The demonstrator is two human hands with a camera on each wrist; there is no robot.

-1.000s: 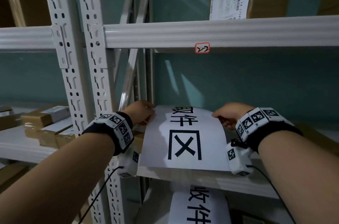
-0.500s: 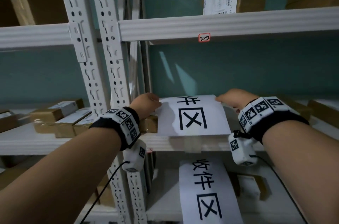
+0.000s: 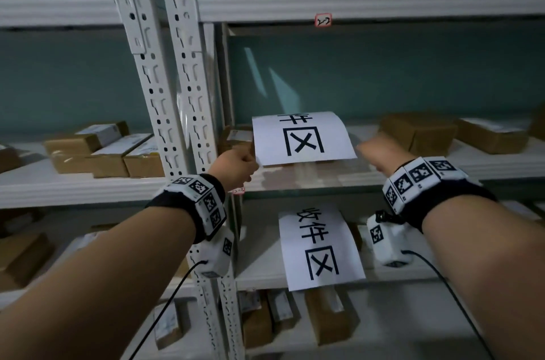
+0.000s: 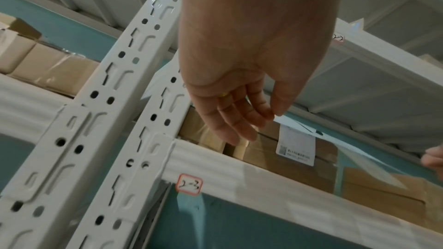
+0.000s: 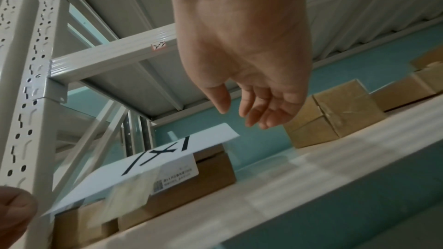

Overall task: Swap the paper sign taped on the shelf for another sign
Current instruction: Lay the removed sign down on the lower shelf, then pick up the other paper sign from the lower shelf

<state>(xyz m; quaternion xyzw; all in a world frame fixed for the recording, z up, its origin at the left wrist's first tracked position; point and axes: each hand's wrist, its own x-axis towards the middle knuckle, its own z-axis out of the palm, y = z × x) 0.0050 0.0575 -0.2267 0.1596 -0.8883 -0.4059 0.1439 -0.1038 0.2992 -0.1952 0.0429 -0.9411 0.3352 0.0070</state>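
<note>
A white paper sign (image 3: 300,138) with black characters lies on cardboard boxes on the middle shelf; clear tape (image 5: 127,190) hangs from its near edge. My left hand (image 3: 236,166) is at the sign's near left corner. In the left wrist view its fingers (image 4: 239,124) are relaxed, and the thumb tip touches the corner of the sign (image 4: 299,126). My right hand (image 3: 380,150) hovers to the right of the sign (image 5: 167,158), open and holding nothing (image 5: 242,110). A second sign (image 3: 320,244) hangs taped under the shelf beam (image 3: 324,180).
Perforated white uprights (image 3: 177,94) stand just left of my left hand. Cardboard boxes (image 3: 418,132) sit on the shelf to the right, and more boxes (image 3: 97,153) in the left bay. The upper beam (image 3: 354,3) runs overhead. A red-edged label (image 4: 189,185) marks the beam.
The sign has gone from held up by its top corners to lying back on the boxes. My right hand has let go and drawn back; my left hand is now at the near corner.
</note>
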